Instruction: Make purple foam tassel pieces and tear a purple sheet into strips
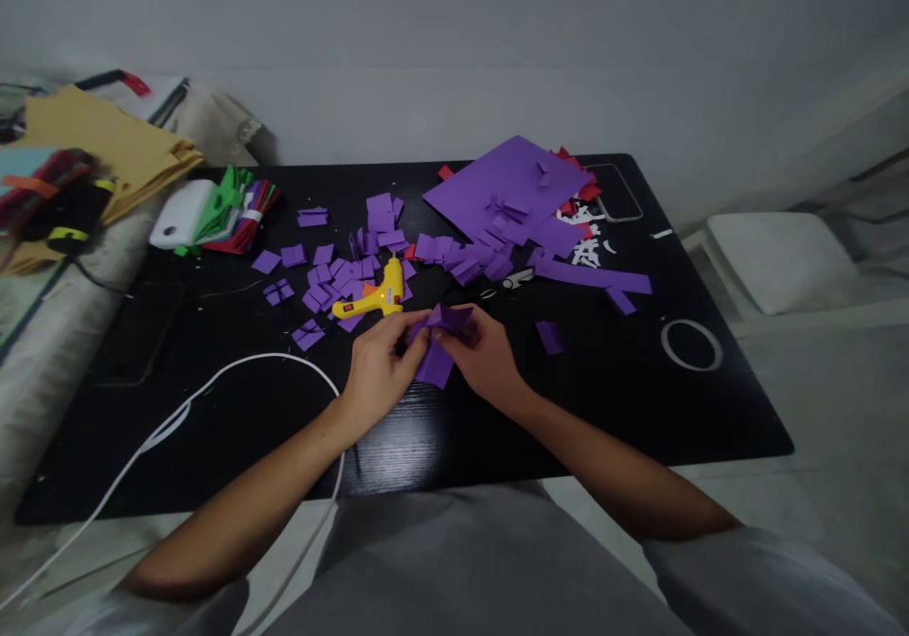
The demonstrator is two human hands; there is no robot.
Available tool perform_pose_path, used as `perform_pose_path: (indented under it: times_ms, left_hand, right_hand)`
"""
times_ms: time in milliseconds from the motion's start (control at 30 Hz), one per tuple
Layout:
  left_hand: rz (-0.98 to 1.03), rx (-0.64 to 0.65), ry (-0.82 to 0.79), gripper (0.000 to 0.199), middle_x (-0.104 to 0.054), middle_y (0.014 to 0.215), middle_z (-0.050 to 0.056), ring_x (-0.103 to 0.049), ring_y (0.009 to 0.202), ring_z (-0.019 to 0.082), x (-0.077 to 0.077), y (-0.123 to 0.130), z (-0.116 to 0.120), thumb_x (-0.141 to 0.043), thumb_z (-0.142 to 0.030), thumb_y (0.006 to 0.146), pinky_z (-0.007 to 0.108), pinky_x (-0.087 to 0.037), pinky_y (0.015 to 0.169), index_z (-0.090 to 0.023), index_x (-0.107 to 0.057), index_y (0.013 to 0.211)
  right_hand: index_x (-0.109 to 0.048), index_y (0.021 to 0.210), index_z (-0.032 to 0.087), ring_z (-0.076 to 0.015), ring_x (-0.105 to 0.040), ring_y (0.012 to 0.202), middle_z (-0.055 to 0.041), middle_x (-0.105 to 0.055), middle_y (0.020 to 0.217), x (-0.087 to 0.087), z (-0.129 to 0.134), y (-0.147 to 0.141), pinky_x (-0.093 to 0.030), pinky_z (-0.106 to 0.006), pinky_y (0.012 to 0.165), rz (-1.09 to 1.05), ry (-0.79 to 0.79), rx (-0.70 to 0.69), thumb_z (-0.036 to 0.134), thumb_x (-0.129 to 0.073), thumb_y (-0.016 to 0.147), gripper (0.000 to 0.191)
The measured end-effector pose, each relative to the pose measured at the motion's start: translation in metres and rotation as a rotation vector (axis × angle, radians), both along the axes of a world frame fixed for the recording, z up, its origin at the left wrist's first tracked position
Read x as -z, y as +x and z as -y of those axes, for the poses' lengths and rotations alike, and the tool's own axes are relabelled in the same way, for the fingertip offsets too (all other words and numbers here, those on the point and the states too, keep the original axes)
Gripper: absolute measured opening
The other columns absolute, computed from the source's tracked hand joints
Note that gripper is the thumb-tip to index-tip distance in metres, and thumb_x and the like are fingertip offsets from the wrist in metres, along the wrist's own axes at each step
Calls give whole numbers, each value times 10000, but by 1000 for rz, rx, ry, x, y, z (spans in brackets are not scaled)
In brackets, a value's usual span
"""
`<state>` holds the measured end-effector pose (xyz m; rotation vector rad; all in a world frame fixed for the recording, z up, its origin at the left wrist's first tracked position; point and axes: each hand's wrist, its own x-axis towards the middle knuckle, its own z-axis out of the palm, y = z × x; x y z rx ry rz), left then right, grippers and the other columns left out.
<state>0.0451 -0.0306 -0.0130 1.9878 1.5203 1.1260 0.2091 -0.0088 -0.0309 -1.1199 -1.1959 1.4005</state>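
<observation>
I look down over the black surface (639, 399), its near edge close to the person's lap. A white cable (256, 356) loops across the near left. At the far right of the middle I see a large purple sheet (483, 182), with small folded pieces lying on it. Felt-like bundles (227, 210) in green and red sit at the far left. Near the middle, the left hand (383, 362) and the right hand (490, 357) both pinch one folded purple piece (435, 366) between thumbs and fingers, just above the surface. A purple strip (597, 276) stretches to the right. The yellow glue gun (387, 286) lies just beyond the left hand, among scattered purple rectangles (323, 274). I see a pale ring (692, 367) well to the right, scissors (518, 279) beyond the right hand, a lone purple rectangle (550, 337) to its right, and white scraps (586, 253) farther off.
</observation>
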Motion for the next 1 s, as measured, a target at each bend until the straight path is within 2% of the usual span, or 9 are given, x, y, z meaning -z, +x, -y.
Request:
perform_pose_path:
  times_ms: [233, 567, 1000]
  left_hand:
    - [-18, 14, -3, 250, -718, 869, 25, -611, 707, 133, -4, 1, 0, -654, -277, 942, 258, -506, 694, -151, -721, 1147]
    - [-4, 20, -65, 262, -679, 827, 13, -607, 707, 136, -4, 1, -1, -671, -232, 892, 264, -497, 676, -157, -734, 1134]
    - [31, 60, -63, 238, -690, 845, 25, -612, 746, 144, -2, -2, -2, -640, -203, 932, 261, -483, 664, -174, -761, 1135]
  right_hand:
    - [-669, 945, 224, -213, -714, 896, -8, -743, 919, 3, -1, 0, -576, -374, 872, -46, -17, -23, 282, -751, 761, 209]
    - [-703, 900, 218, -217, -714, 922, -9, -762, 922, -2, -5, 1, -558, -394, 917, -142, -116, -51, 263, -773, 697, 219]
    - [-708, 870, 214, -196, -689, 893, 3, -747, 906, -2, -6, 2, -541, -374, 921, -169, -137, -59, 272, -809, 683, 220]
